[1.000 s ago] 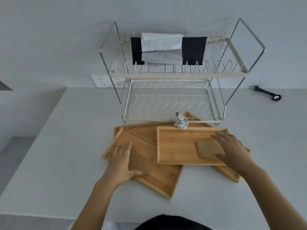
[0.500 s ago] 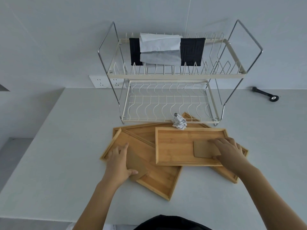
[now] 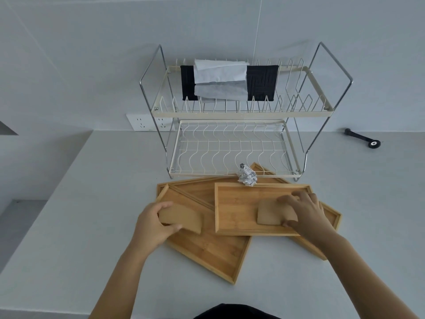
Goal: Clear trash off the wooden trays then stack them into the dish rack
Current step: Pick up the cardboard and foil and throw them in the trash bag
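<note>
Now the left hand [image 3: 150, 223] is pinching a brown cardboard square [image 3: 181, 217], the right hand [image 3: 305, 210] another [image 3: 273, 212]; the crumpled paper ball [image 3: 247, 175] may roll onto the bench if trays shift.

Soft, even light — faint shadows, sharp centre, wide-angle bending at the edges.

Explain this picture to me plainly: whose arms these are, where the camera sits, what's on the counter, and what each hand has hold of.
No machine here: a person's bare arms, filmed by a wide-angle camera on their head, looking down. On the white counter stands a two-tier wire dish rack, cloths draped on its top tier. In front lie overlapping wooden trays. A crumpled paper ball sits at their far edge. The left hand lifts one brown card piece; the right hand grips another on the top tray.
</note>
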